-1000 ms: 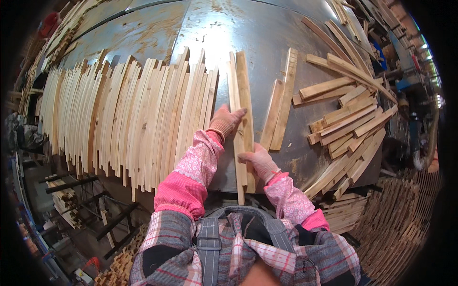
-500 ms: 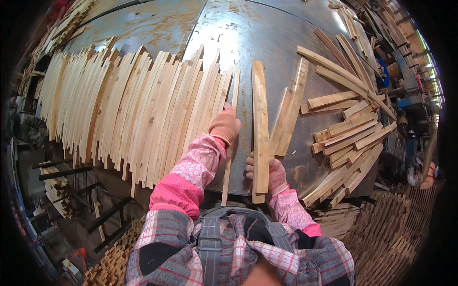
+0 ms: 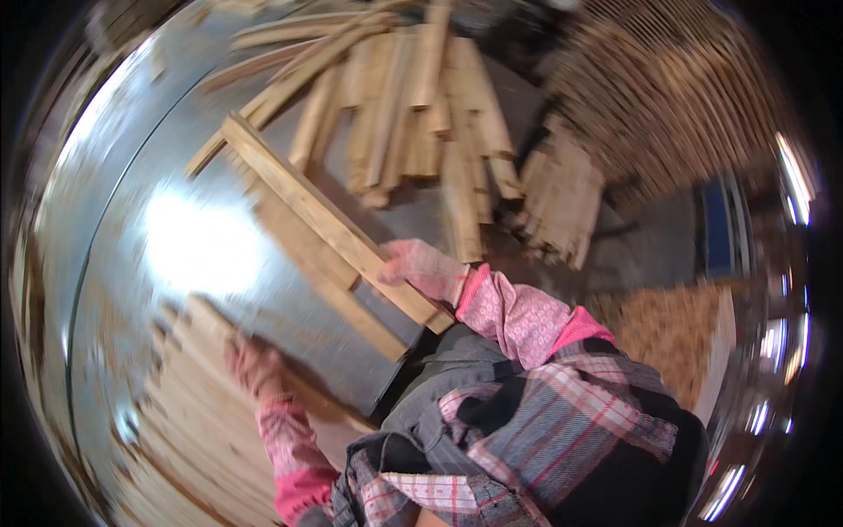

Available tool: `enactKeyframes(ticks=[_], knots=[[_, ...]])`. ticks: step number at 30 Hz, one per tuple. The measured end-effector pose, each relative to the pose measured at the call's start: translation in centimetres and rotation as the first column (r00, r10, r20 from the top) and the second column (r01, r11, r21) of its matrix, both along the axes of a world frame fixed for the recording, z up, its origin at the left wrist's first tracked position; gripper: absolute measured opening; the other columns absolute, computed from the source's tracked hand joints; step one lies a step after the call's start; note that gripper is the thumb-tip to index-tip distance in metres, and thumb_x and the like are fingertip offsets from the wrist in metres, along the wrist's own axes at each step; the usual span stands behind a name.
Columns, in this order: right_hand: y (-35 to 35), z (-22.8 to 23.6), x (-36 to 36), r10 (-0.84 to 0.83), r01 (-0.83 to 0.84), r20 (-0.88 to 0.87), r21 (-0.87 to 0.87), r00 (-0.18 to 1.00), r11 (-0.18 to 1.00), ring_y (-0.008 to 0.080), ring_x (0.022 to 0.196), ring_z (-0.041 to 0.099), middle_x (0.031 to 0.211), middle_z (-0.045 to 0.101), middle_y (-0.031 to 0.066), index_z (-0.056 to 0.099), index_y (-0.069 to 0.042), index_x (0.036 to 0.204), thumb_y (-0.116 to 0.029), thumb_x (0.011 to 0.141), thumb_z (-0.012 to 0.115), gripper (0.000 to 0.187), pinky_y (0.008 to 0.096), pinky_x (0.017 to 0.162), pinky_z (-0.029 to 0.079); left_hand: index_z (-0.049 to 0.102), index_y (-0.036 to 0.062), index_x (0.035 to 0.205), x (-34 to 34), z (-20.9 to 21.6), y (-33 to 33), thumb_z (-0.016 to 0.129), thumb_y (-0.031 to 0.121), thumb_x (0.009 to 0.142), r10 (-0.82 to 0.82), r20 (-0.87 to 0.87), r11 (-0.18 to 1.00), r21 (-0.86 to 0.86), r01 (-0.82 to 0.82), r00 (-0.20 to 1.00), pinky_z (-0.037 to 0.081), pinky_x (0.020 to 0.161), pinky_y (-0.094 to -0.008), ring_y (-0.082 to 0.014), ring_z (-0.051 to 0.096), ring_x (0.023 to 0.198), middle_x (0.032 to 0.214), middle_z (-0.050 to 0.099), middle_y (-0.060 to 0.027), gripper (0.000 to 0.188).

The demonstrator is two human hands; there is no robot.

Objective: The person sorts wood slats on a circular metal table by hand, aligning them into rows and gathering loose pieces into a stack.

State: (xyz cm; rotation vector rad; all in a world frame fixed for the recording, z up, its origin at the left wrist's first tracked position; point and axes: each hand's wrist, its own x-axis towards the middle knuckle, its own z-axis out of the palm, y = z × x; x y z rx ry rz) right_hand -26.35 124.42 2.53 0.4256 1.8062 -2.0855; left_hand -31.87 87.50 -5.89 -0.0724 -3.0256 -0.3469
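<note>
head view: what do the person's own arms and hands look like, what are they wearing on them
Both forearms wear pink sleeve covers, white-patterned toward the wrist, with a plain-looking brighter pink band toward the elbow. Above them is a plaid shirt in grey, white, black and red. The left hand and right hand seem gloved, but blur hides the detail.

Right hand has apparently carried its stick rightward.

Shiny metal table: strip row lower left, board pile top.
</note>
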Motion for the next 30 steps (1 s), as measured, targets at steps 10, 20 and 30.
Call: enactKeyframes(ticks=[10, 20, 30], knots=[[26.6, -1.9, 15.3, -0.864, 0.765, -0.213, 0.59, 0.457, 0.259, 0.0205, 0.083, 0.063, 0.088, 0.069, 0.012, 0.068, 0.004, 0.103, -0.028, 0.081, 0.074, 0.039, 0.0366, 0.073, 0.05, 0.051, 0.0015, 0.142, -1.6, -0.6, -0.2, 0.069, 0.024, 0.083, 0.151, 0.154, 0.987, -0.082, -0.14, 0.977, 0.038, 0.112, -0.0385, -0.0336, 0.047, 0.135, 0.143, 0.053, -0.0213, 0.065], [39.1, -7.2, 9.6, -0.816, 0.052, 0.181, 0.967, 0.549, 0.249, 0.0412, 0.104, 0.067, 0.113, 0.07, 0.0215, 0.07, -0.008, 0.117, -0.055, 0.086, 0.061, 0.057, 0.0493, 0.088, 0.052, 0.058, 0.0009, 0.133, -8.9, 1.2, 14.6, 0.069, 0.042, 0.089, 0.151, 0.219, 0.988, -0.021, -0.15, 0.964, 0.044, 0.106, -0.0449, -0.0398, 0.056, 0.123, 0.134, 0.058, -0.0239, 0.061], [49.3, -10.2, 6.7, -0.416, -0.422, 0.483, 0.876, 0.77, 0.233, 0.0349, 0.125, 0.059, 0.127, 0.066, 0.0232, 0.061, 0.007, 0.128, -0.041, 0.094, 0.059, 0.059, 0.0393, 0.104, 0.044, 0.047, -0.0003, 0.134, -7.4, 1.2, 24.4, 0.083, 0.048, 0.07, 0.429, 0.301, 0.901, -0.073, -0.428, 0.852, 0.05, 0.097, -0.0449, -0.0414, 0.061, 0.113, 0.124, 0.059, -0.0254, 0.088]])
